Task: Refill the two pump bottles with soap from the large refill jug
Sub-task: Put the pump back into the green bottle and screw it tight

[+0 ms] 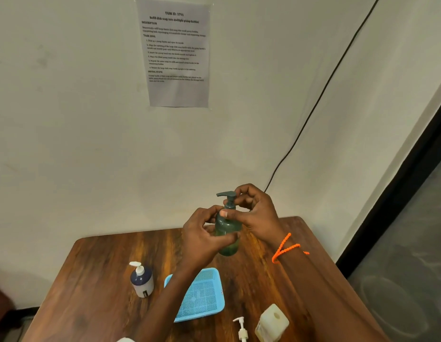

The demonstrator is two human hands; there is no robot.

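Note:
I hold a green pump bottle (228, 234) up above the table. My left hand (202, 236) wraps its body from the left. My right hand (254, 212) pinches the dark green pump head's collar at the neck. A second bottle, dark blue on top and white below with a white pump (141, 280), stands at the left of the table. The pale refill jug (272, 323) stands near the front right with its mouth uncapped. A loose white pump head (242, 329) lies just left of the jug.
A blue mesh tray (203, 296) lies on the wooden table (96, 280) between the blue-and-white bottle and the jug, partly under my left forearm. A printed sheet hangs on the wall behind. A black cable runs down the wall at the right.

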